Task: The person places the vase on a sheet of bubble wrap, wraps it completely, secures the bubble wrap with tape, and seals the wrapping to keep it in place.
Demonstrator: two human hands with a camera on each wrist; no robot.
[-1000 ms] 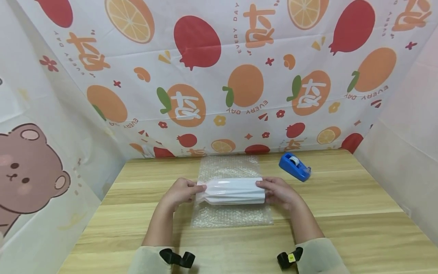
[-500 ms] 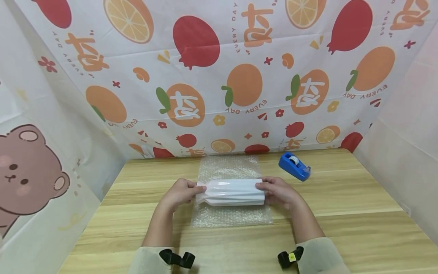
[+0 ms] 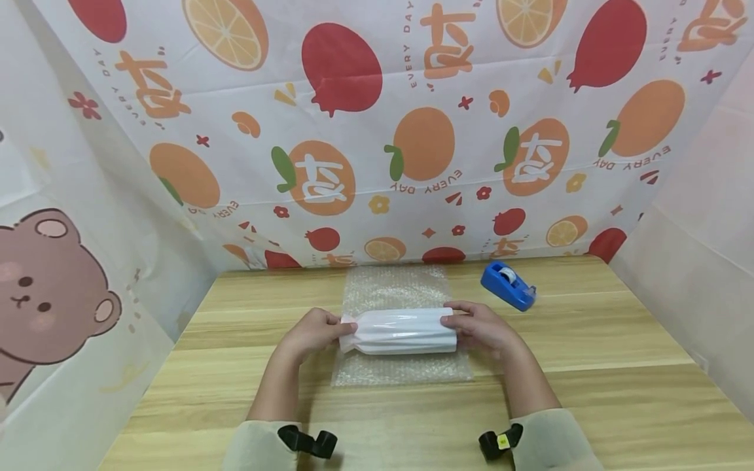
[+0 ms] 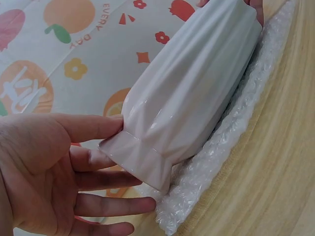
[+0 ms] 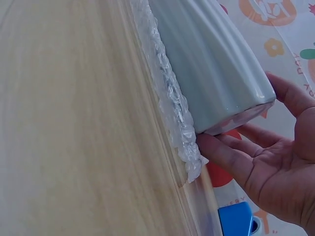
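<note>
A white vase point(image 3: 400, 332) with lengthwise ridges lies on its side over a sheet of bubble wrap point(image 3: 400, 374). Its flared mouth points left and its flat base points right. At the narrow neck, my left hand point(image 3: 313, 333) pinches with the thumb on the near side and fingers behind; in the left wrist view the other fingers of this left hand point(image 4: 74, 182) are spread below the rim. My right hand point(image 3: 484, 328) holds the base end. The right wrist view shows thumb and fingers of the right hand point(image 5: 275, 162) gripping the edge of the base.
A blue tape dispenser point(image 3: 508, 285) stands behind and right of my right hand. The bubble wrap lies flat on the wooden table point(image 3: 601, 392), reaching its back edge. A fruit-printed cloth point(image 3: 353, 163) hangs close behind the table.
The vase has turned very slightly, with the shine on its ridges sitting a little lower. Both hands keep their places at its two ends.
</note>
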